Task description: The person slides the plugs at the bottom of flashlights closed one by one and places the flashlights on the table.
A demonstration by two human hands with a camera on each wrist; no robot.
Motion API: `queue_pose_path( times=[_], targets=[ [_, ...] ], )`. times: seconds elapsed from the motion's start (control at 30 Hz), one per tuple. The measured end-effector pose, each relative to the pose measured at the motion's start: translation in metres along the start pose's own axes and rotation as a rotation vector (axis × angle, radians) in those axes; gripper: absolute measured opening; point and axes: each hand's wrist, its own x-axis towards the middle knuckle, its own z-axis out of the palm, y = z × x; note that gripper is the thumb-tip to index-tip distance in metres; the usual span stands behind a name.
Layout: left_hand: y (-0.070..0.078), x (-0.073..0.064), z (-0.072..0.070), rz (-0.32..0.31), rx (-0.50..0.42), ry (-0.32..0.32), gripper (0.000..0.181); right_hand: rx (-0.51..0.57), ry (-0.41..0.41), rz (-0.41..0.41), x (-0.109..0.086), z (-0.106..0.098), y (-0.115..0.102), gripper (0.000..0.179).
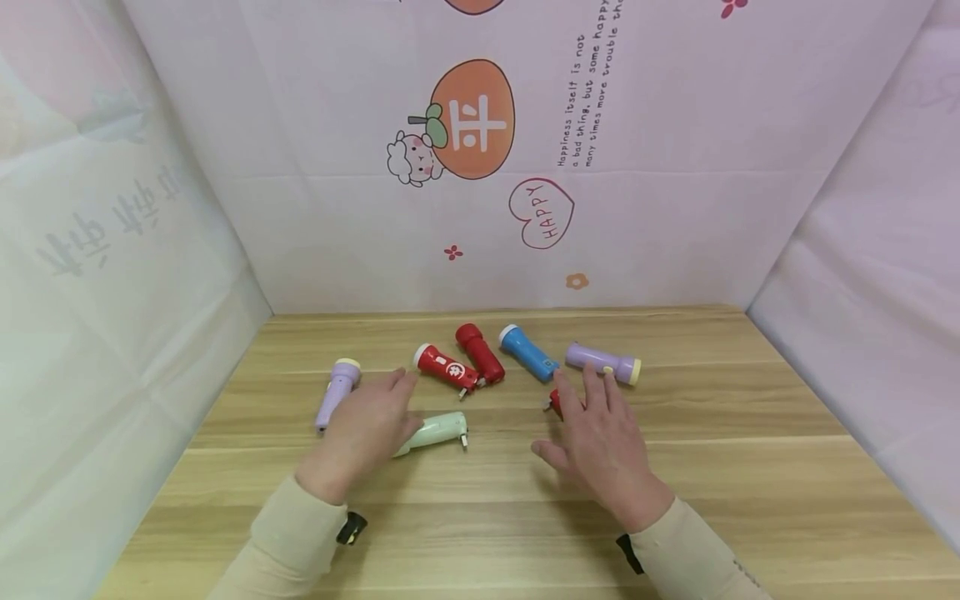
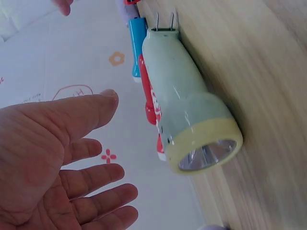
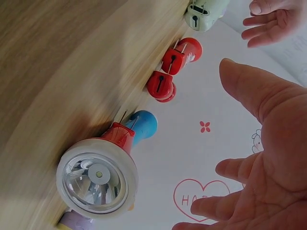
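My left hand [image 1: 366,433], fingers spread, hovers beside a pale green flashlight [image 1: 441,429] with two metal plug prongs sticking out of its tail. The left wrist view shows that flashlight's cream-rimmed lens [image 2: 206,146] apart from the thumb. Over a red flashlight [image 1: 556,403] is my right hand [image 1: 606,446], its fingers extended and holding nothing. It hides most of that flashlight in the head view, while the right wrist view shows its white-rimmed lens [image 3: 98,177] and red body [image 3: 118,136] with prongs out.
Behind the hands lie a white-headed red flashlight [image 1: 444,366], a plain red one [image 1: 482,353], a blue one [image 1: 529,353] and a purple one [image 1: 602,362]. Another purple flashlight [image 1: 339,392] lies left. Printed white cloth [image 1: 337,242] borders the wooden table [image 1: 480,517] at the back and sides.
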Motion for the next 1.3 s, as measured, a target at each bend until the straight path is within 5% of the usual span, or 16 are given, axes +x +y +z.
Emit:
queue_pose_path(
  times=[0.5,1.3],
  targets=[
    [0.018,0.007,0.025,-0.005,0.002,-0.141,0.065,-0.012,-0.016,0.011,-0.002,0.001,-0.002,0.101],
    [0.026,0.008,0.044,0.022,0.065,-0.169,0.029,-0.01,-0.021,0.014,-0.002,0.001,-0.005,0.1]
  ],
)
